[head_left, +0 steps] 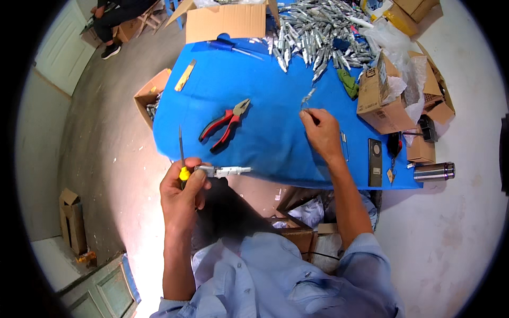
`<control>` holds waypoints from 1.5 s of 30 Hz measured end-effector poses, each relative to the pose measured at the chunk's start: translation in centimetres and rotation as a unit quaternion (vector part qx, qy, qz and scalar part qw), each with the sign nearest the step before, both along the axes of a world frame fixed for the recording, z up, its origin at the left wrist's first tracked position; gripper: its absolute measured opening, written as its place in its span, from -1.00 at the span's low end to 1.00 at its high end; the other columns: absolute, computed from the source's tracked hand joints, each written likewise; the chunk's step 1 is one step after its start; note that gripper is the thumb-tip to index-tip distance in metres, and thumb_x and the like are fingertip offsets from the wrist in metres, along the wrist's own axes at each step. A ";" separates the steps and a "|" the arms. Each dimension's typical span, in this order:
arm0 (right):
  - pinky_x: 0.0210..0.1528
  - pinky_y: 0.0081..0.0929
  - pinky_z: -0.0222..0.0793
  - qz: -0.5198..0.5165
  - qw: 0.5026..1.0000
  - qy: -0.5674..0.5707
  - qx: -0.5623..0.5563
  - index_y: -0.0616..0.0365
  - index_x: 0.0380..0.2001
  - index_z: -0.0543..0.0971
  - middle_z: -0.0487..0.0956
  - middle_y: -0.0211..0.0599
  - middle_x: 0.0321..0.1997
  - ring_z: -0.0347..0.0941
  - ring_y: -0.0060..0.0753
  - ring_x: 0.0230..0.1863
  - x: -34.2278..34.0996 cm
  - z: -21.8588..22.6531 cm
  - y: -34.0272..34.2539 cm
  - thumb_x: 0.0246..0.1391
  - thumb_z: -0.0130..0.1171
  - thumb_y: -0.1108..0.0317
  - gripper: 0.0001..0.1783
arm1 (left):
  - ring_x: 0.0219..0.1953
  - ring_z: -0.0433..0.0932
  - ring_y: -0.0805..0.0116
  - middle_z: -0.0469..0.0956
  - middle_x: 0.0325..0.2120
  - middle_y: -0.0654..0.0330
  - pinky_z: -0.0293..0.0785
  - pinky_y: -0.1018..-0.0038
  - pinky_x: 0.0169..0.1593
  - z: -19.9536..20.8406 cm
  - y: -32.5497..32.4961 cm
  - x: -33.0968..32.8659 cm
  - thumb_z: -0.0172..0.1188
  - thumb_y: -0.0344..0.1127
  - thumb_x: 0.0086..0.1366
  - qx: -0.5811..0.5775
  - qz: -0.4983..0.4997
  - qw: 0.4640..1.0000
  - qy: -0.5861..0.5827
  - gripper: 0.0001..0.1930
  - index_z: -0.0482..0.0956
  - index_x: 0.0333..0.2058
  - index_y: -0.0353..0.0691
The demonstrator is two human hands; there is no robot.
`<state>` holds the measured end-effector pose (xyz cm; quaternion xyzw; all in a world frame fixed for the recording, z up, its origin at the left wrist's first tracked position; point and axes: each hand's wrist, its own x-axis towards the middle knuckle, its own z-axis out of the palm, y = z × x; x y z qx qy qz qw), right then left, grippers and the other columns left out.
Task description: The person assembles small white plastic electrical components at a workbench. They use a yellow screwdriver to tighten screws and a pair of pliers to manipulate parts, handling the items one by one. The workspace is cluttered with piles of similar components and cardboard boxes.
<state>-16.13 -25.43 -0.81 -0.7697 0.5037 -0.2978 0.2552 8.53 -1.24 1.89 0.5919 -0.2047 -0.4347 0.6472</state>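
My left hand (180, 193) is closed at the table's near edge. It grips a screwdriver (181, 146) with a yellow collar, its thin shaft pointing up and away. Between thumb and fingers the same hand pinches a slim silvery metal part (228, 170), which sticks out to the right. Over the right half of the blue-covered table (270, 127), my right hand (324, 135) is closed, its fingertips at a small, thin, shiny piece (306, 99) whose kind is unclear. Pliers (227, 125) with red and black handles lie between my hands.
A heap of similar silvery parts (318, 37) covers the far side. Near it are an open cardboard box (225, 24), a blue-handled screwdriver (221, 45) and a green cloth (347, 83). More boxes (384, 103), a dark phone (375, 161) and a steel flask (433, 171) are rightward. A person sits far left.
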 end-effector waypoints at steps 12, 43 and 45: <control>-0.26 -0.43 0.48 0.082 0.994 -0.068 0.036 0.30 -0.11 0.71 0.72 -0.18 -0.33 0.58 -0.44 -0.35 2.5 -1.8 -7.7 0.16 0.32 0.24 -0.65 | -0.49 0.57 0.58 0.68 -0.22 0.12 0.37 0.73 -0.63 -0.7 -1.3 2.4 0.21 -0.42 0.44 0.007 0.018 1.000 0.014 -0.88 0.58 -0.08 -0.21; -0.25 -0.51 0.45 0.167 0.905 0.103 0.377 0.33 -0.11 0.69 0.67 -0.37 -0.38 0.51 -0.57 -0.32 -18.3 -3.5 13.0 0.25 0.24 0.33 -0.72 | -0.68 0.33 0.69 0.71 -0.20 0.07 0.20 0.74 -0.67 -3.1 4.3 -2.7 0.20 -0.39 0.44 -0.042 -0.064 0.997 0.025 -0.84 0.58 -0.04 -0.20; -0.26 -0.50 0.44 0.143 0.922 0.061 0.356 0.32 -0.11 0.69 0.66 -0.40 -0.40 0.50 -0.58 -0.34 -19.7 -4.2 13.6 0.26 0.23 0.32 -0.72 | -0.69 0.33 0.69 0.71 -0.21 0.08 0.19 0.73 -0.68 -2.6 4.2 -2.9 0.20 -0.40 0.44 -0.027 -0.058 0.997 0.033 -0.84 0.58 -0.05 -0.20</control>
